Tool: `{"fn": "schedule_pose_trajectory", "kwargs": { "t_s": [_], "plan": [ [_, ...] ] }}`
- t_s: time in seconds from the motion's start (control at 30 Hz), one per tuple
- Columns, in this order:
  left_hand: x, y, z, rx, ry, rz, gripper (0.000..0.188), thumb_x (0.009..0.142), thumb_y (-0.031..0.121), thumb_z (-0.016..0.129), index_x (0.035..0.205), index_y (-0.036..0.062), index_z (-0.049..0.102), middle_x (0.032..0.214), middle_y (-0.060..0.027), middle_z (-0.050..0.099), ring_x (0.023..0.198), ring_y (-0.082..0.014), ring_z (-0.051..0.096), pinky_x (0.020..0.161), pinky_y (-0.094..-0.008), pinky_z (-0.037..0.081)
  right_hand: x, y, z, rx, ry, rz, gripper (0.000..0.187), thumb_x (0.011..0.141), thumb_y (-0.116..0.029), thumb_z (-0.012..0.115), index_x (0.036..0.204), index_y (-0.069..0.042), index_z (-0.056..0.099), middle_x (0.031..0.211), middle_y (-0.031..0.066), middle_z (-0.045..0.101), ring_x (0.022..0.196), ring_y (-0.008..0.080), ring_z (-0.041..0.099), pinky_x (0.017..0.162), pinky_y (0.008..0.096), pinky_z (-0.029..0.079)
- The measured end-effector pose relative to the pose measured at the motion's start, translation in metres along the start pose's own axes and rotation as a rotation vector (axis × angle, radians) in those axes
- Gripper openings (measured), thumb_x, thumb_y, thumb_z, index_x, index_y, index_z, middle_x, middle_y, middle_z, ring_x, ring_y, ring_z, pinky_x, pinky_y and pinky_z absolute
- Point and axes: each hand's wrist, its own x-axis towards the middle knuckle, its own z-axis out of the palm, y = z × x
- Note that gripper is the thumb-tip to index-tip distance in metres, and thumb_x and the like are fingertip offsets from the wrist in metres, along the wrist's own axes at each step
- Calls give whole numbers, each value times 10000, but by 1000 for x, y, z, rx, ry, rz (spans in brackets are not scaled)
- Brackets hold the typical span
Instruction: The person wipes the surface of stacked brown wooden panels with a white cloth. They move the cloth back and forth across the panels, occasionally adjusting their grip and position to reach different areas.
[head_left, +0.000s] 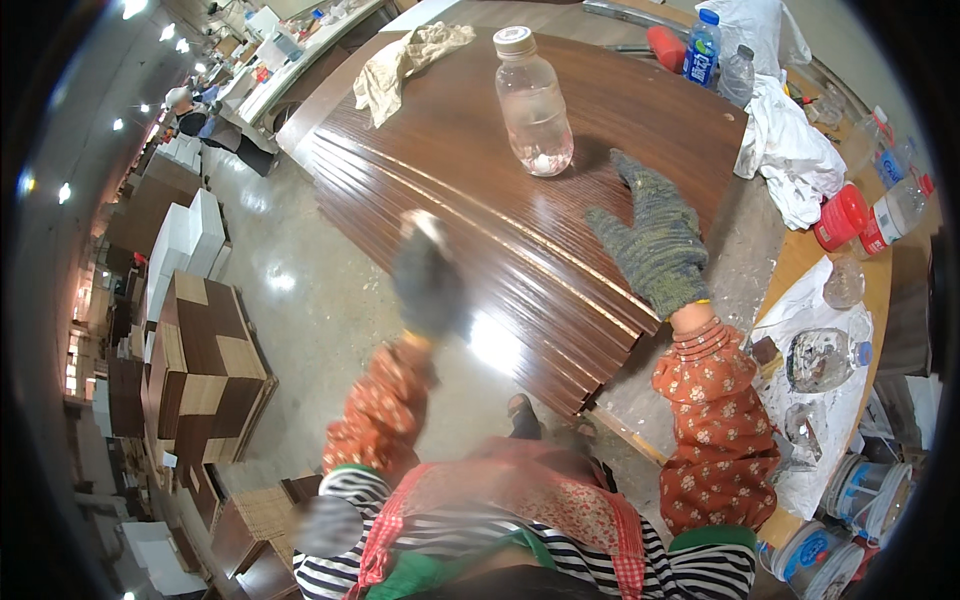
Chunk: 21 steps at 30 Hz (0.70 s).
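My right hand [655, 245], in a grey-green knit glove, lies flat with fingers spread on the top one of several stacked dark brown wood-grain panels [620, 90]. My left hand [430, 285], in a dark glove, is smeared by motion beside the stack's left edge. A small pale thing shows at its fingertips, too blurred to name. Ahead of my right hand, a clear plastic bottle [535, 115] with a whitish cap stands upright on the top panel, a little clear liquid and something white at its bottom. A crumpled cream rag [405, 65] lies near the far left corner.
To the right, a workbench [870, 290] bears white rags [790, 150], several plastic bottles, a red jar [841, 215] and a stained white sheet. Buckets [820, 560] stand at lower right. Stacked boards [205, 350] rest on the floor at left. A person [215, 130] stands farther back.
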Motion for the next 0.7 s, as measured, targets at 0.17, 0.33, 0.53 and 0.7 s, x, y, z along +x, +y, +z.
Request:
{"fn": "schedule_pose_trajectory", "kwargs": {
  "t_s": [0.17,0.33,0.53,0.7],
  "plan": [
    [-93,133,-9,-69,-273,265,448,852,84,597,1300,94,611,1346,-153,593,1150,-316,632,920,-450,535,0,-5,-5,57,28,-19,673,841,-323,782,1414,-76,530,1315,156,612,1214,308,586,1062,431,443],
    [-61,62,-9,-38,-260,543,449,813,117,639,1261,95,636,1357,-155,594,1074,-329,634,915,-455,529,1,-5,-8,-83,40,161,636,864,-352,745,1394,-62,544,1310,167,612,1232,324,567,1088,448,413],
    [-10,4,-14,178,-103,271,477,816,155,672,1275,62,583,1187,-176,615,1005,-310,609,817,-437,513,-2,10,7,-175,176,127,592,873,-367,718,1366,-76,568,1244,155,651,1194,344,571,1121,462,377],
    [-64,111,-2,3,-100,389,342,842,151,664,1168,61,614,1170,-170,625,886,-327,624,700,-444,523,0,16,16,-192,207,109,544,879,-355,708,1339,-88,592,1209,128,674,1160,341,590,1124,459,372]
  ]
}}
